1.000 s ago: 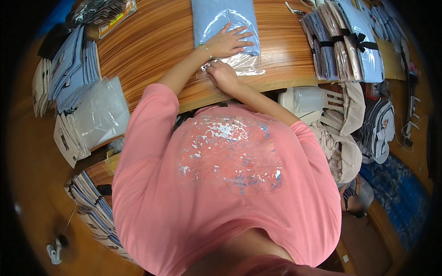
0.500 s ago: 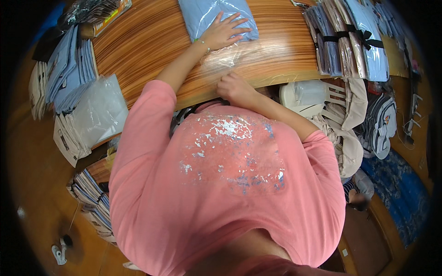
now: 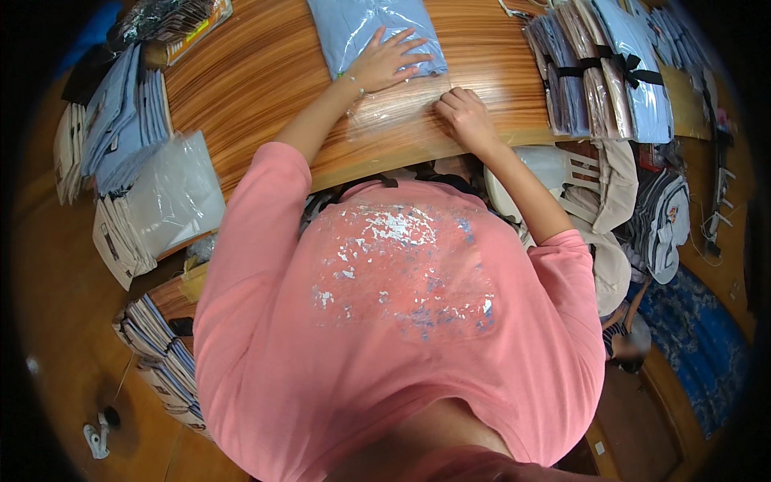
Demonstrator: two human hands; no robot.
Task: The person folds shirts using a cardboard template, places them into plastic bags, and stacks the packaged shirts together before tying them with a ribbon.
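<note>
A light blue folded garment [image 3: 345,36] lies in a clear plastic bag at the far middle of the wooden table. My left hand [image 3: 387,64] rests on it, palm down with the fingers spread. The bag's clear flap [image 3: 389,108] stretches flat toward me over the wood. At the right edge of that flap is my right hand [image 3: 468,120], its fingers curled closed against the tabletop. What the fingertips hold, if anything, is hidden.
Bagged shirts tied with black ribbon [image 3: 610,72] stand at the table's right. Blue folded garments [image 3: 120,120] and clear empty bags [image 3: 177,193] are stacked on the left. Beneath the right edge is a white plastic chair [image 3: 578,170] with beige cloth. Another person [image 3: 630,337] shows at lower right.
My right hand has moved away from me and to the right, from the flap's near edge to its right side. The left hand stays spread on the bagged garment.
</note>
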